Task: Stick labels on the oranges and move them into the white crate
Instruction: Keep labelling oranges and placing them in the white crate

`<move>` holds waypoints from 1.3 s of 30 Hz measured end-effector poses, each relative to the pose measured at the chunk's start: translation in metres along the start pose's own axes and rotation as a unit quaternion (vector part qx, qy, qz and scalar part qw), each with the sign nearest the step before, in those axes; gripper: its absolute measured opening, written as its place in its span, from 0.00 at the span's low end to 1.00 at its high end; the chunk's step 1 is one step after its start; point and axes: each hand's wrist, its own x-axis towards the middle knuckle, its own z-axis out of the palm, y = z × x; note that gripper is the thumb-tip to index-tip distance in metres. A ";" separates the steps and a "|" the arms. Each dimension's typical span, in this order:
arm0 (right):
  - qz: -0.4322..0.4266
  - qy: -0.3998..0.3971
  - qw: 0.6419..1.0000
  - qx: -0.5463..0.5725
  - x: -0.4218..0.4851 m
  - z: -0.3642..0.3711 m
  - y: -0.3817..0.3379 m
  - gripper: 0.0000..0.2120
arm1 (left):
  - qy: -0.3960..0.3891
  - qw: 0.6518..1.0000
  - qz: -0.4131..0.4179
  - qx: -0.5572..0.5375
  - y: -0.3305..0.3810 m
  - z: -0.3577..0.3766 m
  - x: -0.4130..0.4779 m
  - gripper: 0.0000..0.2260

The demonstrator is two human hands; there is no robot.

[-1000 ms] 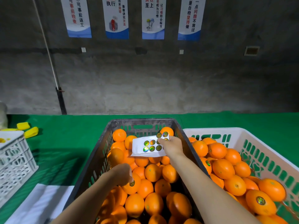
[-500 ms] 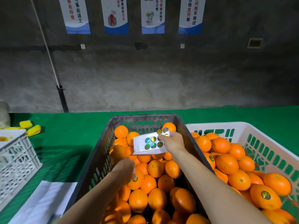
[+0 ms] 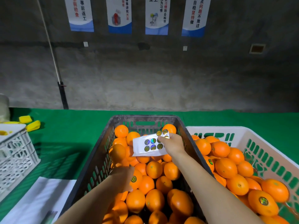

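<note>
Left grip point(image 3: 123, 178) curled round the labelled orange point(image 3: 135, 179), lower centre in the dark crate point(image 3: 145, 118), right grip point(image 3: 174, 144) pinching the label sheet point(image 3: 149, 145) above: I'd lift clear, then rightward into the white crate point(image 3: 226, 128).

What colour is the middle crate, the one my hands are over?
The middle crate is dark grey, almost black; it shows in the head view.

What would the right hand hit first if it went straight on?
Likely the orange at the far end of the dark crate, just beyond the right hand and its sticker sheet. Depth is unclear; it might instead reach the crate's wall.
</note>
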 end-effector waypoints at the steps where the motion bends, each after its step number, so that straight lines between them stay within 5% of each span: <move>1: -0.001 0.000 1.000 -0.001 0.000 0.000 0.000 0.07 | 0.000 1.000 0.008 0.002 -0.003 0.003 0.002 0.29; 5: -0.017 0.031 0.998 -0.049 0.001 0.000 0.003 0.11 | 0.007 0.999 0.032 -0.006 -0.012 0.008 0.014 0.32; 10: 0.008 0.060 0.997 -0.046 0.006 -0.003 0.002 0.07 | 0.154 0.977 0.078 -0.122 -0.011 -0.012 0.024 0.37; 17: 0.059 0.024 0.998 0.024 0.003 -0.007 -0.003 0.05 | 0.329 0.858 0.016 -0.394 0.009 -0.047 0.019 0.29; 21: 0.088 -0.057 0.994 -0.005 -0.006 -0.003 -0.009 0.10 | 0.396 0.813 -0.049 -0.425 0.009 -0.054 0.019 0.25; 25: 0.120 -0.122 0.985 0.021 -0.012 -0.002 -0.017 0.06 | 0.425 0.823 -0.071 -0.369 0.008 -0.050 0.017 0.25; 29: 0.149 -0.170 0.974 0.029 -0.015 -0.004 -0.020 0.17 | 0.414 0.856 -0.090 -0.296 0.006 -0.052 0.012 0.28; 31: 0.136 -0.173 0.975 0.030 -0.018 -0.005 -0.020 0.14 | 0.406 0.868 -0.090 -0.272 0.005 -0.052 0.010 0.26; 34: -0.008 -0.022 0.998 -0.055 -0.016 -0.006 -0.014 0.10 | 0.397 0.884 -0.081 -0.234 0.004 -0.052 0.010 0.26; 36: -0.138 0.055 0.981 -0.124 -0.019 -0.006 -0.017 0.16 | 0.393 0.893 -0.081 -0.204 0.003 -0.052 0.011 0.30; 39: -0.216 -0.042 0.958 -0.186 -0.023 -0.003 -0.025 0.35 | 0.436 0.895 -0.008 -0.091 0.001 -0.049 0.011 0.30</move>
